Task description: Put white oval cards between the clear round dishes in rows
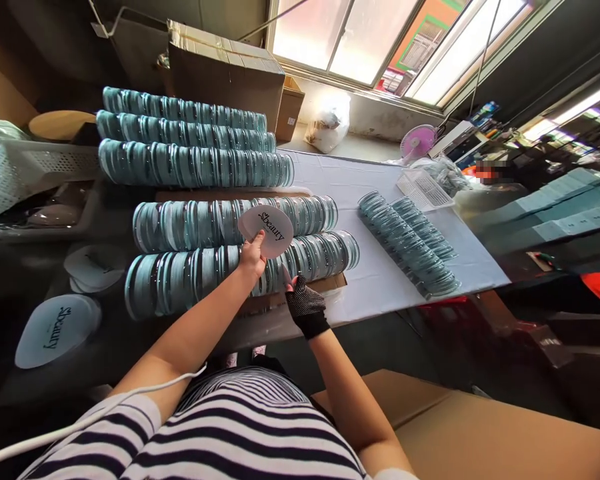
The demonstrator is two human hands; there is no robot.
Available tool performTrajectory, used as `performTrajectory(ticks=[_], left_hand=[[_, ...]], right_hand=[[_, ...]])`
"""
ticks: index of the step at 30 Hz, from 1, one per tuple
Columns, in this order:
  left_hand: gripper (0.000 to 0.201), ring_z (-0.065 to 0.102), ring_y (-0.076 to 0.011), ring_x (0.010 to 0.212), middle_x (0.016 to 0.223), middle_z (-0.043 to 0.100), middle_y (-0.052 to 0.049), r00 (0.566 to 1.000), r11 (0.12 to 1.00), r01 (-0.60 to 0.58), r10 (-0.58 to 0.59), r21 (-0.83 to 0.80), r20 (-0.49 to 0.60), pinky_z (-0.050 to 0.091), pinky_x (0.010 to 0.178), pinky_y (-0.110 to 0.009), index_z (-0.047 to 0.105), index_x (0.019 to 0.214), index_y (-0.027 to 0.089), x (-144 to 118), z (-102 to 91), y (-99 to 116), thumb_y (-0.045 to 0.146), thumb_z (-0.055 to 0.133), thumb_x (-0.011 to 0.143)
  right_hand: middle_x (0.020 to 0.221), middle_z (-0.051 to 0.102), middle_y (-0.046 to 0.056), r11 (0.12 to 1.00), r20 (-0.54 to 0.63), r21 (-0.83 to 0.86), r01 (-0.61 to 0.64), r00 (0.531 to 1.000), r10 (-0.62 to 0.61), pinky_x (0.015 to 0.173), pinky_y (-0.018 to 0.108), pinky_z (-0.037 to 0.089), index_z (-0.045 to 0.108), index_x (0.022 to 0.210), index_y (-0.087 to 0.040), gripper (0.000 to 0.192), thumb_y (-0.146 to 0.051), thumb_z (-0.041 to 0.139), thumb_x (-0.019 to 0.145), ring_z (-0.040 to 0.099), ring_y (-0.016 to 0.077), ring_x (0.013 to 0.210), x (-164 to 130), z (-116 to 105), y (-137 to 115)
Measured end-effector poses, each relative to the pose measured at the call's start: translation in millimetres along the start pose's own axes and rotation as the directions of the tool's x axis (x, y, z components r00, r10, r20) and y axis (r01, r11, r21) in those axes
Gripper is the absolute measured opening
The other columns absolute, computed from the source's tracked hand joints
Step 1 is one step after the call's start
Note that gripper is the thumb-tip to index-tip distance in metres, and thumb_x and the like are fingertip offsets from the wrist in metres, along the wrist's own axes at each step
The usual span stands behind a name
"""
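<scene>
- We are pinching a white oval "Sbeauty" label [267, 230] in our bare left hand [253, 257], above the nearest row of teal round lids [240, 270].
- Our gloved right hand [306, 308] is closing on a thin strip [286, 275] beside that row.

Bright window [350, 37], white-clothed table [380, 273], cardboard box [225, 73], small fan [417, 141]
</scene>
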State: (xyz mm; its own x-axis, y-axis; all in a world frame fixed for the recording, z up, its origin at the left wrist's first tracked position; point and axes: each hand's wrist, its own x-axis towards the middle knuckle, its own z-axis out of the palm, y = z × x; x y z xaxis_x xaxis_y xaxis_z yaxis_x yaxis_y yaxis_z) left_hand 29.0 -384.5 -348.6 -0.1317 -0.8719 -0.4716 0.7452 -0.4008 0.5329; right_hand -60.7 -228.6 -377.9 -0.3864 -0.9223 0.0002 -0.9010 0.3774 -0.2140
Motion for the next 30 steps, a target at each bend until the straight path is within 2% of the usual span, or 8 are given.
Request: performTrajectory(ticks=[6,12,18,20,22,25,27,30], left_hand=[[0.023,0.07,-0.0164,0.09,0.097,0.075,-0.005,1.0,1.0,-0.002,0.002,-0.009,0.019,0.054,0.09,-0.034,0.069,0.101,0.019,2,-1.5,-2,0.014,0.073,0.079],[0.03,0.069,-0.0187,0.097,0.103,0.074,-0.005,1.0,0.999,-0.006,0.006,0.034,0.016,0.054,0.092,-0.035,0.068,0.107,0.022,0,-4.7,-2,0.016,0.074,0.079],[0.03,0.068,-0.018,0.098,0.103,0.074,-0.006,0.994,0.996,-0.072,0.068,0.048,0.081,0.054,0.09,-0.032,0.069,0.105,0.021,1,-9.6,-9,0.021,0.077,0.076],[0.028,0.068,-0.0175,0.096,0.102,0.074,-0.005,0.994,0.995,-0.088,0.085,0.051,0.063,0.054,0.089,-0.032,0.069,0.102,0.021,1,-9.0,-11,0.02,0.077,0.075],[0.025,0.068,-0.0179,0.094,0.1,0.075,-0.005,0.995,0.995,-0.091,0.088,0.052,0.055,0.054,0.088,-0.033,0.07,0.099,0.021,1,-6.9,-11,0.019,0.077,0.075],[0.021,0.069,-0.0196,0.093,0.095,0.075,-0.005,0.995,0.995,-0.088,0.085,0.054,0.048,0.054,0.089,-0.036,0.07,0.093,0.019,-4,-2.9,-10,0.015,0.076,0.073],[0.021,0.069,-0.0209,0.093,0.092,0.075,-0.006,0.995,0.994,-0.087,0.084,0.059,0.055,0.053,0.09,-0.038,0.07,0.092,0.018,-12,-2.1,-9,0.014,0.076,0.072],[0.023,0.07,-0.0237,0.091,0.088,0.075,-0.007,0.995,0.994,-0.084,0.081,0.07,0.052,0.053,0.091,-0.041,0.071,0.094,0.016,-25,-6.1,-7,0.016,0.076,0.071]], right_hand=[[0.095,0.072,0.01,0.996,-0.094,0.057,0.061,0.994,-0.056,0.071,0.024,0.04,0.064,0.098,-0.015,0.033,-0.03,0.035,0.1,0.067,0.0181,0.086,6,8,7],[0.084,0.07,0.011,0.983,0.08,0.183,-0.029,0.997,0.014,0.068,0.023,0.04,0.064,0.094,-0.016,0.026,-0.027,0.041,0.096,0.065,0.0167,0.078,28,24,-3],[0.053,0.048,-0.008,0.517,0.46,0.805,-0.292,0.857,-0.233,0.047,0.021,0.039,0.054,0.109,-0.018,0.035,-0.043,0.046,0.087,0.045,0.0112,0.042,32,20,6],[0.048,0.045,-0.008,0.508,0.455,0.814,-0.282,0.852,-0.257,0.043,0.022,0.038,0.058,0.1,-0.017,0.036,-0.048,0.047,0.084,0.041,0.0107,0.038,37,11,11],[0.054,0.055,-0.003,0.604,0.367,0.771,-0.203,0.916,-0.161,0.047,0.024,0.043,0.06,0.094,-0.017,0.037,-0.051,0.049,0.084,0.049,0.0126,0.044,49,-6,16],[0.093,0.07,0.009,0.72,-0.023,0.694,0.009,1.0,0.01,0.073,0.031,0.053,0.059,0.117,-0.016,0.045,-0.049,0.042,0.09,0.065,0.0179,0.079,72,-38,17],[0.122,0.064,0.014,0.797,-0.261,0.584,0.155,0.965,0.003,0.093,0.038,0.05,0.049,0.135,-0.015,0.054,-0.045,0.042,0.091,0.062,0.022,0.107,82,-53,11],[0.14,0.051,0.018,0.874,-0.411,0.37,0.316,0.899,-0.151,0.109,0.043,0.039,0.044,0.141,-0.011,0.059,-0.037,0.046,0.088,0.046,0.0255,0.132,76,-57,-11]])
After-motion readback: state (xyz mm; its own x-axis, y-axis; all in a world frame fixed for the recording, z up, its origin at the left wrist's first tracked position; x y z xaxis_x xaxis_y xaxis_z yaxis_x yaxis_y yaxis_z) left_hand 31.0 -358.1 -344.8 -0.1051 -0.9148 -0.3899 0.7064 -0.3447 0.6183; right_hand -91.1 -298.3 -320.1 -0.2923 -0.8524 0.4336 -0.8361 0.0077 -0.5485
